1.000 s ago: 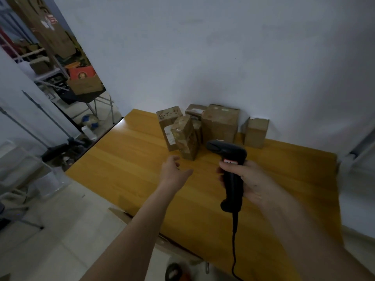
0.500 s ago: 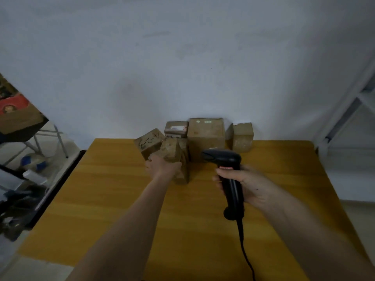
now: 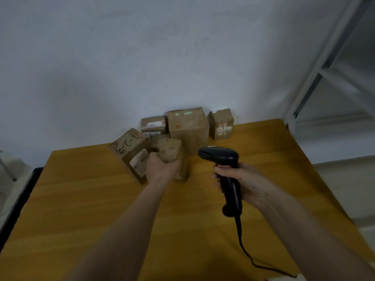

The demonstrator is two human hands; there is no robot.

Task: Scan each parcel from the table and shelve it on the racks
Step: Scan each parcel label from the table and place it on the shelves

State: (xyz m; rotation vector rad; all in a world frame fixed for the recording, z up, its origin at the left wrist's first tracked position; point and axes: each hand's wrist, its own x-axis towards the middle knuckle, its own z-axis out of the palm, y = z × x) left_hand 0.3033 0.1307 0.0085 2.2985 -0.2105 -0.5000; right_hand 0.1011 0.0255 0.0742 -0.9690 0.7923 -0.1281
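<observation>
Several brown cardboard parcels stand in a cluster at the far side of the wooden table point(image 3: 81, 199), against the wall. My left hand point(image 3: 160, 169) grips the nearest one, a small taped parcel point(image 3: 172, 155) at the front of the cluster. Just left of it leans a tilted parcel point(image 3: 127, 147) with black handwriting and a white label. Behind stand a small labelled parcel point(image 3: 154, 124), a large parcel point(image 3: 187, 126) and a small one point(image 3: 221, 124) at the right. My right hand point(image 3: 241, 179) holds a black barcode scanner point(image 3: 225, 165) by its handle, head pointing left toward the parcels.
The scanner's black cable point(image 3: 253, 258) trails over the table's near right part. A white metal rack point(image 3: 332, 63) stands at the right, beyond the table's edge. A pale wall rises behind the parcels. A dark strip runs along the table's left edge.
My left hand reached forward and closed round the front parcel. The view swung right, so the rack came into sight and the cluttered room on the left went out.
</observation>
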